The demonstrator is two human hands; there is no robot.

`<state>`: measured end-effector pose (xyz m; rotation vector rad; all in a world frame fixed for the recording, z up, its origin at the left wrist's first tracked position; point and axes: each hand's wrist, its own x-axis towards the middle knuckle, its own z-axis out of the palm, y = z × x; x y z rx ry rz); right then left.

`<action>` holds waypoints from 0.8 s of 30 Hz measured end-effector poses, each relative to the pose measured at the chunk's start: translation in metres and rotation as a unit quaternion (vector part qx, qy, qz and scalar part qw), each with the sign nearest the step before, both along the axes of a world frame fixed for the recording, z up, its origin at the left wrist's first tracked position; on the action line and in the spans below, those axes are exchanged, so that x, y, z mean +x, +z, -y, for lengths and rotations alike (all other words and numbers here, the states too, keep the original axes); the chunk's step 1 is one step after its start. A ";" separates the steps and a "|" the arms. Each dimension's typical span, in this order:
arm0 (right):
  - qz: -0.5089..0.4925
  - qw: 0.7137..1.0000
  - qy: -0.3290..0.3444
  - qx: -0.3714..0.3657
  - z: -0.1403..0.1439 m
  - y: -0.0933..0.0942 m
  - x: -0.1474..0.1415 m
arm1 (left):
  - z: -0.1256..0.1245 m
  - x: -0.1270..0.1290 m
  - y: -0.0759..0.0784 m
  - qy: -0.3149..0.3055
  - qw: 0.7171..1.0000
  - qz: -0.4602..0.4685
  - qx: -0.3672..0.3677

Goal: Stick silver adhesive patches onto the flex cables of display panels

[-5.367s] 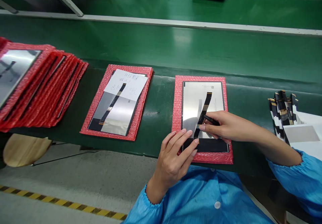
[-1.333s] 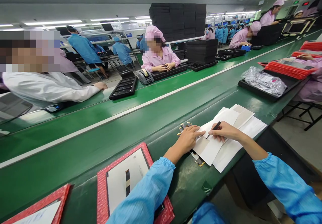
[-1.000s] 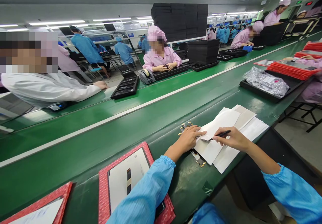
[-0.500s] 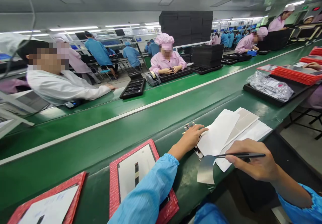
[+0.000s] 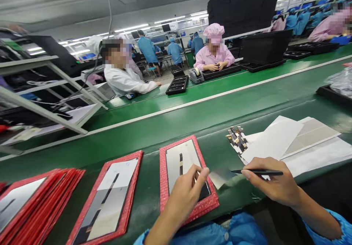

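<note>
My right hand (image 5: 271,180) is closed around dark tweezers (image 5: 264,172), whose tip meets a thin silvery sheet (image 5: 221,177) just above the bench. Over the lower right part of a flat panel (image 5: 172,162) is my left hand (image 5: 188,186), thumb and forefinger drawn together. Its fingertips are near the sheet's left edge; what they pinch, if anything, I cannot make out. The panel lies on red bubble wrap (image 5: 164,179) and bears a dark strip (image 5: 181,163). Beyond my right hand are a pile of small flex cables (image 5: 238,139) and white paper sheets (image 5: 275,136).
Another wrapped panel (image 5: 110,197) lies to the left, beside a stack of red bubble-wrap pouches (image 5: 52,204). Across the green bench (image 5: 132,135), a person in pink (image 5: 214,56) handles parts by black trays (image 5: 177,84). A person in white sits farther left.
My left hand has left the flex cables and come back leftward over the panel, fingers now drawn together. The tweezers and silvery sheet stay with my right hand. The view has swung left.
</note>
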<state>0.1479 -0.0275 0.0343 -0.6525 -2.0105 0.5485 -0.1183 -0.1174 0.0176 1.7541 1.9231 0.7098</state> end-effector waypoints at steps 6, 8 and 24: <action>-0.011 0.999 0.022 -0.041 0.011 -0.010 -0.035 | 0.052 0.009 -0.041 0.144 0.955 0.252 -0.059; -0.009 0.998 0.027 -0.057 0.015 -0.012 -0.041 | 0.056 0.011 -0.048 0.160 0.935 0.309 -0.070; -0.018 0.942 0.021 -0.335 0.024 -0.064 -0.064 | 0.082 -0.007 -0.036 0.223 0.934 0.277 -0.037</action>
